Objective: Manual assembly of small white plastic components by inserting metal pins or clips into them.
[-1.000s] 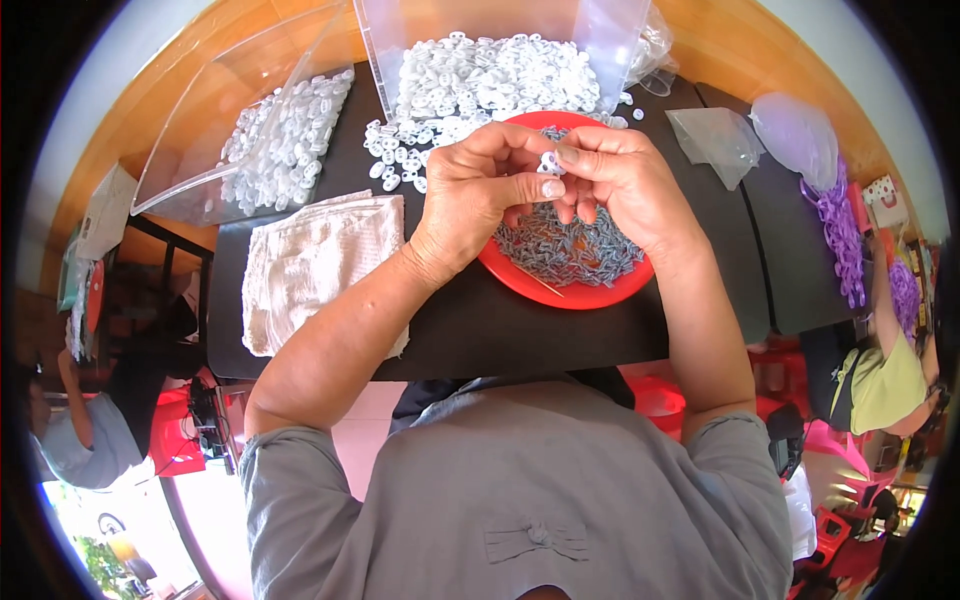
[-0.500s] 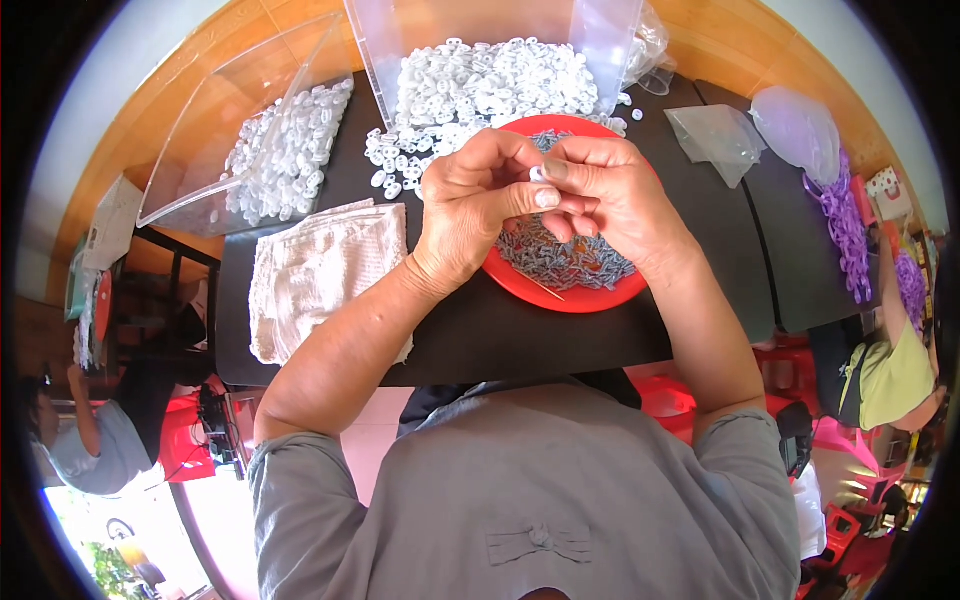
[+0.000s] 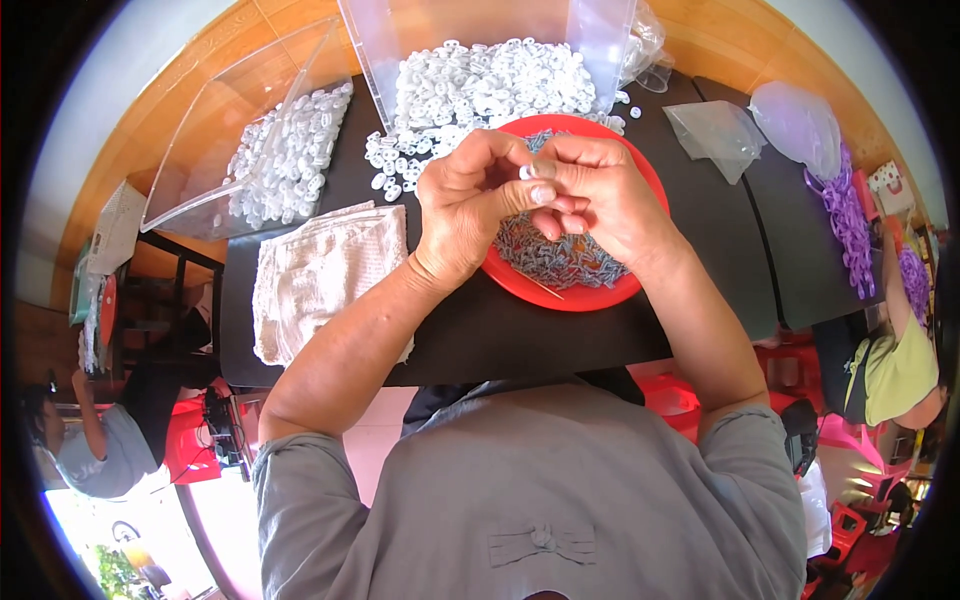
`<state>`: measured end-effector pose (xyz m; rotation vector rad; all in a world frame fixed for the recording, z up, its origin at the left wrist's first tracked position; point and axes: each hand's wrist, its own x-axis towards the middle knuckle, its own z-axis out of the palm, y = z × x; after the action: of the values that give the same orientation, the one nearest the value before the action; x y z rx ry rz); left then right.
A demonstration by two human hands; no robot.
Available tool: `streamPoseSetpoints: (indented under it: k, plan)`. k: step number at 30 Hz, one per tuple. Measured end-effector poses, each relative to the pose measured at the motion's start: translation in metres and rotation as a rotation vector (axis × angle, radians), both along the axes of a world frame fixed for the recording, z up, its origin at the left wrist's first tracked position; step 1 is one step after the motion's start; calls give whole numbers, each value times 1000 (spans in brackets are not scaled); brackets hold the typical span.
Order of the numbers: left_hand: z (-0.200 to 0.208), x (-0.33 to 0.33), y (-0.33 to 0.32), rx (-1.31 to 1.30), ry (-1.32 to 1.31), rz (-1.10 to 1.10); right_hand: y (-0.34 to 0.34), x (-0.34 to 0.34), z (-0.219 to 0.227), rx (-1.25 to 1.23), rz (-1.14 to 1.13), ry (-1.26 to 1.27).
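Above a red plate (image 3: 648, 190), my two hands meet fingertip to fingertip. A small white plastic piece (image 3: 526, 172) shows between them, mostly covered by the fingers. My left hand (image 3: 458, 215) is closed on it, thumb and forefinger pinching. The fingertips of my right hand (image 3: 620, 205) press on the same piece from the other side, the remaining fingers curled. Slender grey-blue pieces (image 3: 560, 265) fill the plate below, with a thin pale stick (image 3: 538, 284) among them near the rim. Whether the fingers also hold a grey-blue piece is hidden.
Ahead, a clear bin (image 3: 610, 60) spills many oval white pieces (image 3: 490, 80) onto the black table (image 3: 480, 345). Another clear bin (image 3: 165, 200) lies left, above a folded cream cloth (image 3: 325, 280). Plastic bags (image 3: 715, 135) and purple chain (image 3: 845, 225) are right. Other people sit either side.
Both hands have shifted very slightly left with the white piece still pinched between them. The whole view has tilted a little; otherwise things stand as before.
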<state>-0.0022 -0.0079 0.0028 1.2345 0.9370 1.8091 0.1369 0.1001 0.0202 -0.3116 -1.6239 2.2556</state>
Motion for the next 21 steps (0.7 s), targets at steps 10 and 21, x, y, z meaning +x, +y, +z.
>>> streamPoseSetpoints:
  k: [10, 21]
  plan:
    - [86, -81, -26, 216, 179, 815, 12, 12, 10, 1379, -164, -474]
    - [47, -76, -45, -151, 850, 759, 26, -1, -25, 1428, -302, -255]
